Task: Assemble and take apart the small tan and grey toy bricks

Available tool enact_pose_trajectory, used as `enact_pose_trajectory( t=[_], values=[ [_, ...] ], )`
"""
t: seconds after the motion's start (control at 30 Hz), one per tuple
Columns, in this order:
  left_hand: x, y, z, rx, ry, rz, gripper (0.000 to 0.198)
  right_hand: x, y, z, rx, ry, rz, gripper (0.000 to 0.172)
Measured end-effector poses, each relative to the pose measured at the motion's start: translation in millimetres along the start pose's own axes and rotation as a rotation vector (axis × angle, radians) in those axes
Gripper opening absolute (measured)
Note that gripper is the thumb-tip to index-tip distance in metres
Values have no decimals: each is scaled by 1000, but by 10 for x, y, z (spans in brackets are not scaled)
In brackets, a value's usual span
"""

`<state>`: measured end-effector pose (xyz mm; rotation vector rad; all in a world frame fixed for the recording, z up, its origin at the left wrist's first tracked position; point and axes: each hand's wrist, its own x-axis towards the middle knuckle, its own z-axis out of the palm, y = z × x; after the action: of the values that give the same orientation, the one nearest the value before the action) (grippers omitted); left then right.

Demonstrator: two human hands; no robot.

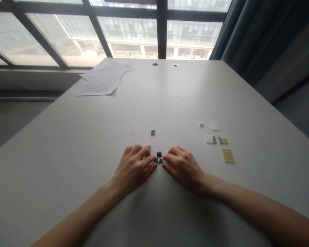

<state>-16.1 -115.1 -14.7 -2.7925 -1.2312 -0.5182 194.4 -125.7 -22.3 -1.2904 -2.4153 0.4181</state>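
My left hand (137,164) rests low over the white table, its thumb and index finger closed on a small black toy brick (156,160). Facing it, my right hand (183,166) has its thumb and index fingertips at another small black toy brick (161,161), seemingly pinching its edge. Just beyond these two pieces stands a slightly larger black brick (159,154), between the hands. Partly covered by the left fingers lies a tan and grey plate (147,148). Farther off, on its own, is a dark grey studded piece (152,132).
To the right on the white table (113,120) lie a tan studded plate (228,155), a cream and grey plate (210,139), a grey and tan plate (223,140), a white flat plate (214,127) and a small white piece (201,124). Paper sheets (103,80) lie at the far left.
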Motion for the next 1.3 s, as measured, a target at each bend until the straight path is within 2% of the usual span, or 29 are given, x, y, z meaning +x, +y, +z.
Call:
enact_pose_trajectory(
  t=[0.3, 0.6, 0.83, 1.1, 1.3],
  values=[
    [49, 55, 33, -63, 39, 58, 10, -14, -33, 9, 47, -10, -51, 15],
    [182, 217, 83, -106, -41, 64, 14, -157, 47, -57, 10, 6, -40, 17],
    [632, 511, 227, -128, -145, 102, 16, -418, 358, -284, -100, 55, 9, 17],
    [1254, 853, 545, -181, -134, 121, 17, -621, 825, -616, -281, 90, 148, 13],
    [1490, 1011, 641, -194, -132, 115, 18, -689, 986, -757, -339, 43, 224, 12]
  ],
)
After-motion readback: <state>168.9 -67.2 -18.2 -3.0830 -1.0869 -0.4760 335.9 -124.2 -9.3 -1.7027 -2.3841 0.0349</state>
